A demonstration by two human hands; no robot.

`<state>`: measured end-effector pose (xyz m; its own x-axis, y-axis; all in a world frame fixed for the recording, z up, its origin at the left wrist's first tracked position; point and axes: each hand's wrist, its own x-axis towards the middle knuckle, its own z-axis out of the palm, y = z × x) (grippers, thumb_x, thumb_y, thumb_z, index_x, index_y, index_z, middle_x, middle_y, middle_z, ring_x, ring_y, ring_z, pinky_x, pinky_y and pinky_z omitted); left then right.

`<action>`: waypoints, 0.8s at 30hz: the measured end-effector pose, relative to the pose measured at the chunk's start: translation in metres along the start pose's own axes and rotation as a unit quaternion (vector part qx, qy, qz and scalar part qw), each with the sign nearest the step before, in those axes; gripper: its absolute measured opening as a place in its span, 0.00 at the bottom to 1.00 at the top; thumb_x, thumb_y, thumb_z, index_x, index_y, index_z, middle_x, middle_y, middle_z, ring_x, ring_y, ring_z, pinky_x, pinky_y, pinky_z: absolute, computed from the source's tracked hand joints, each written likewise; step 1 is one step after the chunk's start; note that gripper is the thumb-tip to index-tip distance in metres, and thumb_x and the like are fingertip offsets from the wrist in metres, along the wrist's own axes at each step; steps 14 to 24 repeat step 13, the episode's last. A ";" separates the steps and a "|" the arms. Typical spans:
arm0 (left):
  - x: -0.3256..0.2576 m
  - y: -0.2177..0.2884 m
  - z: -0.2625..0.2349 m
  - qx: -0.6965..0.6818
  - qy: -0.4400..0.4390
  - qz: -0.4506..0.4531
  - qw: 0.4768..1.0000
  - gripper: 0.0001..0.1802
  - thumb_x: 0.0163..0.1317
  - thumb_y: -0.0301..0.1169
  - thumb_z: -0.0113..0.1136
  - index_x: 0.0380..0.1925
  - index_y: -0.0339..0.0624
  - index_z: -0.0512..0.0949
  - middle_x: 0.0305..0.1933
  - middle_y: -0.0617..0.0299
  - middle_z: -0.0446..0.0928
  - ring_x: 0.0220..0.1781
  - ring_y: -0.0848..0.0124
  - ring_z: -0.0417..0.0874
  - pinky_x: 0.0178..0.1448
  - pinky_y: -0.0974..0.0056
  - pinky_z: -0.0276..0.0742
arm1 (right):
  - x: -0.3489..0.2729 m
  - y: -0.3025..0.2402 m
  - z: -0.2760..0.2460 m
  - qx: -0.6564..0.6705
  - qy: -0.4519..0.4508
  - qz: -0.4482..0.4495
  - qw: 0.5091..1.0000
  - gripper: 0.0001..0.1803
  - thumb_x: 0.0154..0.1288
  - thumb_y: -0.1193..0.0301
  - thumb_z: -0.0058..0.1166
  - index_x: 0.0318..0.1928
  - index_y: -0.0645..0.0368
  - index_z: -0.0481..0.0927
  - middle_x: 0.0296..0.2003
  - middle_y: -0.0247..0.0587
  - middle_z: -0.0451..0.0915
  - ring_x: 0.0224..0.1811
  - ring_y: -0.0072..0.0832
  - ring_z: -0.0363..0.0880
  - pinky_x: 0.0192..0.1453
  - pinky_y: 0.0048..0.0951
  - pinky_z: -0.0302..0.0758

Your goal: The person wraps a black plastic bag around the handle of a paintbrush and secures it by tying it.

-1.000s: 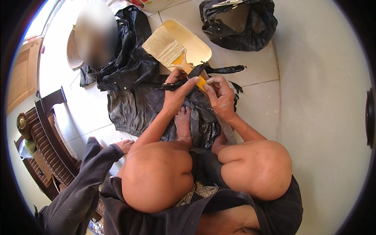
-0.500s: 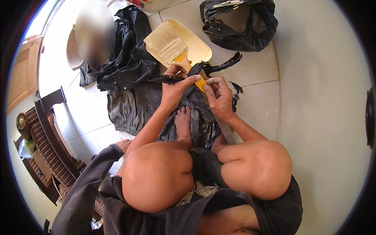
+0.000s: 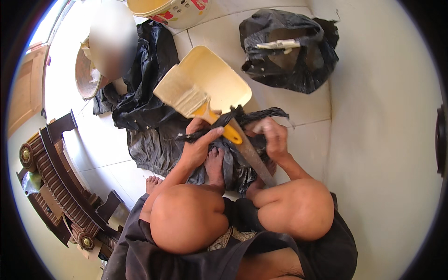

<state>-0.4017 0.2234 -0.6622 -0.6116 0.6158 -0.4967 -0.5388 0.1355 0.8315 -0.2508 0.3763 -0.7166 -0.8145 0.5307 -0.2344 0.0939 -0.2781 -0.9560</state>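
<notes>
A wide paintbrush, its pale bristles caked and its handle yellow, lies across a long flat stick. My left hand is closed around both where they cross, thumb on top. A black plastic strip passes over the brush handle there, one loose end to each side. My right hand is beside the handle's end, just below the strip's right tail. Its fingers are curled and blurred, and whatever they pinch is hidden. The cream tray is on the floor beyond the brush.
A black plastic bag with a pale object on top stands far right. Far off is a printed bucket. Dark crumpled cloth and plastic cover floor tiles at left. A round basin lies beyond; wooden furniture stands left.
My right hand has come off the brush handle and moved slightly right. The brush and stick stay in my left hand. The view has shifted, showing more of the bucket and bag.
</notes>
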 end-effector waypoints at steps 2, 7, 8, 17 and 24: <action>-0.006 0.001 -0.012 -0.016 0.029 -0.028 0.999 0.22 0.54 0.23 0.65 0.50 0.34 0.73 0.47 0.59 0.78 0.50 0.73 0.75 0.57 0.68 0.68 | 0.010 0.010 -0.018 0.005 0.022 0.061 0.998 0.11 0.63 0.70 0.58 0.40 0.65 0.74 0.27 0.35 0.78 0.28 0.19 0.75 0.35 0.21 0.75; -0.011 0.007 -0.029 -0.002 0.017 -0.104 0.994 0.22 0.53 0.23 0.66 0.49 0.33 0.75 0.45 0.58 0.78 0.47 0.73 0.76 0.55 0.68 0.70 | 0.057 0.010 -0.010 -0.024 0.024 0.149 0.988 0.16 0.63 0.70 0.60 0.45 0.66 0.71 0.37 0.41 0.79 0.37 0.21 0.77 0.41 0.22 0.76; -0.012 0.011 -0.029 -0.003 0.021 -0.121 0.992 0.22 0.53 0.23 0.66 0.49 0.33 0.75 0.45 0.58 0.78 0.47 0.73 0.77 0.55 0.69 0.70 | 0.061 0.017 -0.008 -0.002 -0.048 0.171 0.984 0.18 0.63 0.69 0.60 0.48 0.66 0.70 0.42 0.42 0.77 0.42 0.22 0.77 0.44 0.22 0.77; -0.017 0.039 -0.021 -0.049 0.056 -0.202 0.977 0.29 0.49 0.24 0.67 0.53 0.36 0.68 0.53 0.52 0.74 0.62 0.63 0.71 0.67 0.60 0.62 | 0.061 0.010 0.015 0.124 0.025 0.284 0.951 0.20 0.63 0.69 0.59 0.51 0.62 0.68 0.47 0.46 0.77 0.48 0.28 0.77 0.54 0.32 0.77; -0.017 0.039 -0.021 -0.049 0.056 -0.202 0.977 0.29 0.49 0.24 0.67 0.53 0.36 0.68 0.53 0.52 0.74 0.62 0.63 0.71 0.67 0.60 0.62 | 0.061 0.010 0.015 0.124 0.025 0.284 0.951 0.20 0.63 0.69 0.59 0.51 0.62 0.68 0.47 0.46 0.77 0.48 0.28 0.77 0.54 0.32 0.77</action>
